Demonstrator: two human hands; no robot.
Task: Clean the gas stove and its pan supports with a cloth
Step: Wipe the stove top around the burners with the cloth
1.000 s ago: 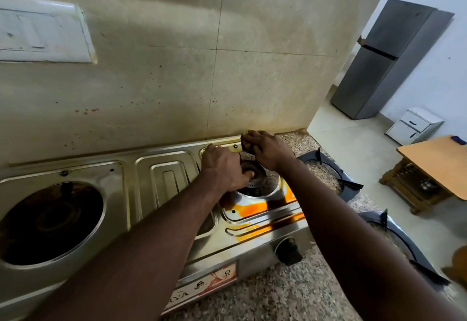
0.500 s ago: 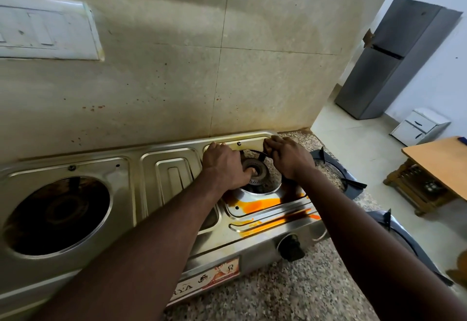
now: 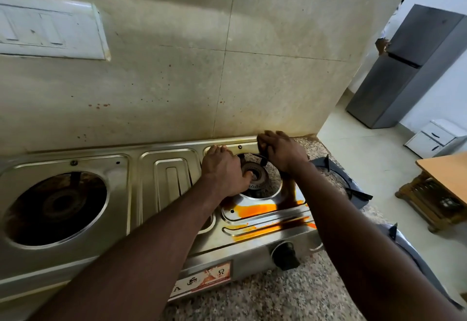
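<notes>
The steel gas stove [image 3: 166, 181] stands against the wall with both pan supports off. My left hand [image 3: 222, 171] curls over the left side of the right burner [image 3: 261, 178], thumb on the burner head. At the burner's back rim, my right hand [image 3: 284, 152] pinches a small dark part; what it is cannot be told. Orange spill stains [image 3: 257, 210] lie in front of this burner. The left burner [image 3: 58, 207] sits bare in its dark opening. One black pan support [image 3: 353, 189] lies on the counter to the right, another [image 3: 414, 252] nearer me. No cloth is visible.
A black knob [image 3: 284, 255] sticks out of the stove front. The speckled granite counter [image 3: 252, 300] ends just right of the pan supports. A switch plate [image 3: 50, 27] is on the tiled wall. Beyond are a grey fridge [image 3: 404, 68], a white box and a wooden table [image 3: 444, 176].
Both hands have stayed at the right burner. My right hand shifted from the burner's right side back toward the wall. The view has tilted slightly.
</notes>
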